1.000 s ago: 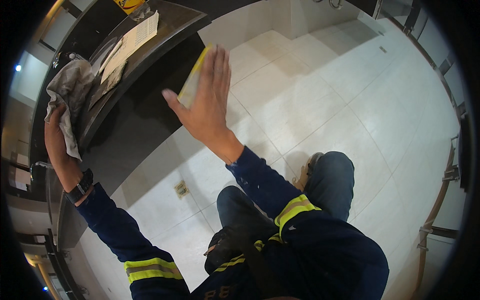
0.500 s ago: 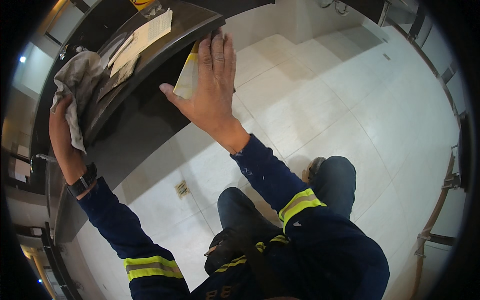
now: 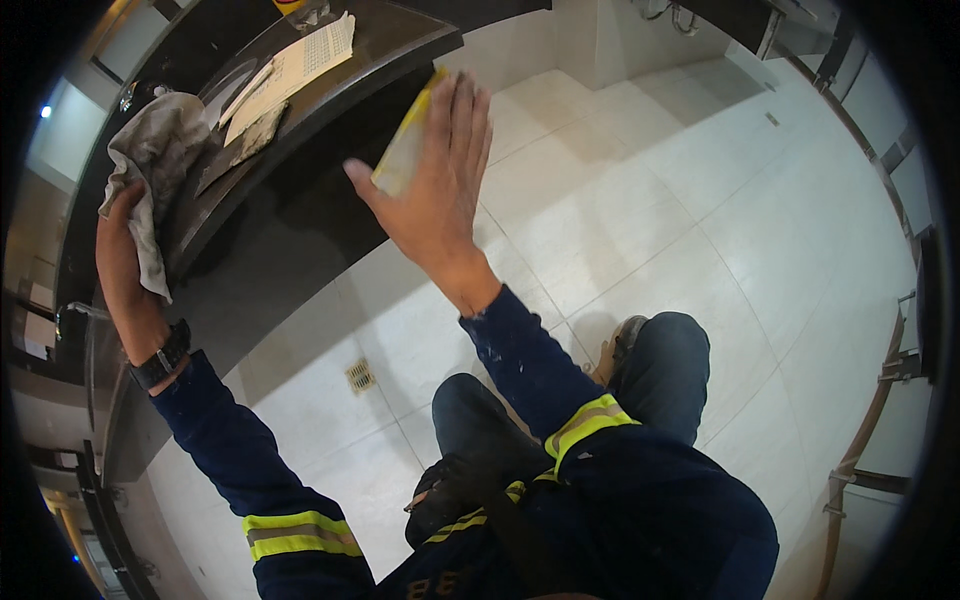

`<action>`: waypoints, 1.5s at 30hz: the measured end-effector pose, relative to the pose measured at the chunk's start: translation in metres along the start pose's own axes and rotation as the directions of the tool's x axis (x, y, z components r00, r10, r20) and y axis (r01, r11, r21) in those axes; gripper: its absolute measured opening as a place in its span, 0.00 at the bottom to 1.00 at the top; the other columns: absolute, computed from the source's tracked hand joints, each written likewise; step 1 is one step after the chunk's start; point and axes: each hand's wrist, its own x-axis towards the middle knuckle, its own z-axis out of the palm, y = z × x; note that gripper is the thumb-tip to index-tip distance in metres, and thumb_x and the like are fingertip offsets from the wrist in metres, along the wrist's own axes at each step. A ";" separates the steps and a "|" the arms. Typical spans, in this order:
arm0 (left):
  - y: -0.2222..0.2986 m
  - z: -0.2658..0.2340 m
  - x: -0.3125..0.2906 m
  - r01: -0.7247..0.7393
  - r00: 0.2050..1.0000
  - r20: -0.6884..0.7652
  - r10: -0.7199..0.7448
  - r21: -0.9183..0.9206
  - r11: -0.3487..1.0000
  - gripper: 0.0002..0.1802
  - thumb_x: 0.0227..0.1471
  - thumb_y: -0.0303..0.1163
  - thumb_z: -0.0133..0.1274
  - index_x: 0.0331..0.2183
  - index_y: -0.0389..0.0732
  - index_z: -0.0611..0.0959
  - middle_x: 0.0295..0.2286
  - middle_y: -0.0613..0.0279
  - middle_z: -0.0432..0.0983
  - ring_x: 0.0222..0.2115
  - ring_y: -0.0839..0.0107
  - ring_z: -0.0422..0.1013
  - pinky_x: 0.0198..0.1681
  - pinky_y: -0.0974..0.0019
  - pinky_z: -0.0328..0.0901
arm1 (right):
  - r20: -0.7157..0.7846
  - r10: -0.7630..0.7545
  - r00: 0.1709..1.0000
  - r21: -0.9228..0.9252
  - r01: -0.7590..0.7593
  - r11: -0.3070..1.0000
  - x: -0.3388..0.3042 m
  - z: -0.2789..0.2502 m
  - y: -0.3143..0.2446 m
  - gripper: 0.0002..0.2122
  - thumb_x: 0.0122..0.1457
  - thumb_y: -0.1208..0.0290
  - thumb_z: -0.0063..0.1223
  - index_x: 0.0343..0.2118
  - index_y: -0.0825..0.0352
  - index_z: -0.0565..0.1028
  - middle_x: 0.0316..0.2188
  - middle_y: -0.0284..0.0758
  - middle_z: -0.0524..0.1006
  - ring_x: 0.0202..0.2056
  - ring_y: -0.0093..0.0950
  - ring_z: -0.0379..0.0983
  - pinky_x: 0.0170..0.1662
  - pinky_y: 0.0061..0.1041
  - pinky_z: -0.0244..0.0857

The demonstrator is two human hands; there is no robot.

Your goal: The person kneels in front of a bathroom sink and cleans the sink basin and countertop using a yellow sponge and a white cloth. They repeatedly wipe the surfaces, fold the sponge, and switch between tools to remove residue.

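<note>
My left hand [image 3: 122,207] rests at the left part of the dark counter [image 3: 235,192], closed on a crumpled grey rag [image 3: 165,135] that hangs over the counter's edge. The rag covers most of its fingers. My right hand [image 3: 445,185] is in front of the counter's dark side, back upward, fingers stretched long and thumb out to the left. Under its palm is a flat pale pad with a yellow edge [image 3: 400,160]. The pad shows between thumb and forefinger; the rest is hidden, so its exact kind is unclear.
Printed paper sheets [image 3: 300,75] and a dark flat piece [image 3: 245,145] lie on the counter. Light floor tiles [image 3: 640,220] spread below, with a small floor drain [image 3: 360,376]. My bent knees are at the lower middle. A pipe [image 3: 865,430] runs along the right side.
My right hand has shifted slightly to the right and tilted, the pad moving with it, and its fingertips have come away from the counter's edge. The left hand and rag stay nearly still.
</note>
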 end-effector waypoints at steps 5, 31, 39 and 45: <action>-0.003 -0.005 0.003 0.001 1.000 -0.025 0.000 0.045 0.999 0.25 0.53 0.38 0.57 0.49 0.32 0.78 0.40 0.56 0.79 0.37 0.66 0.76 0.43 0.69 0.68 | -0.034 0.013 0.999 0.111 -0.009 0.994 0.000 0.003 -0.011 0.55 0.52 0.45 0.62 0.69 0.75 0.39 0.69 0.58 0.37 0.70 0.57 0.29 0.68 0.57 0.29; -0.001 -0.010 0.001 0.065 0.994 -0.080 -0.069 -0.045 0.997 0.22 0.53 0.37 0.57 0.47 0.34 0.80 0.39 0.58 0.79 0.38 0.68 0.76 0.44 0.69 0.68 | 0.305 0.186 0.934 0.613 -0.342 0.712 0.056 -0.114 0.093 0.14 0.61 0.71 0.44 0.47 0.70 0.75 0.44 0.40 0.77 0.44 0.31 0.75 0.47 0.30 0.73; 0.008 -0.001 -0.010 0.093 0.991 -0.091 -0.102 -0.091 0.991 0.22 0.52 0.37 0.60 0.46 0.34 0.81 0.37 0.58 0.80 0.36 0.68 0.77 0.41 0.69 0.71 | 0.430 0.053 0.901 0.627 -0.340 0.700 0.083 -0.062 0.078 0.22 0.49 0.54 0.66 0.40 0.66 0.76 0.36 0.37 0.78 0.41 0.28 0.75 0.42 0.26 0.71; 0.010 -0.011 -0.008 0.096 0.991 -0.092 -0.101 -0.058 0.994 0.20 0.53 0.37 0.59 0.44 0.34 0.82 0.37 0.58 0.80 0.35 0.68 0.77 0.42 0.69 0.71 | 0.393 0.106 0.914 0.597 -0.340 0.727 0.083 -0.049 0.072 0.26 0.45 0.49 0.72 0.37 0.65 0.76 0.31 0.35 0.79 0.36 0.26 0.77 0.37 0.23 0.70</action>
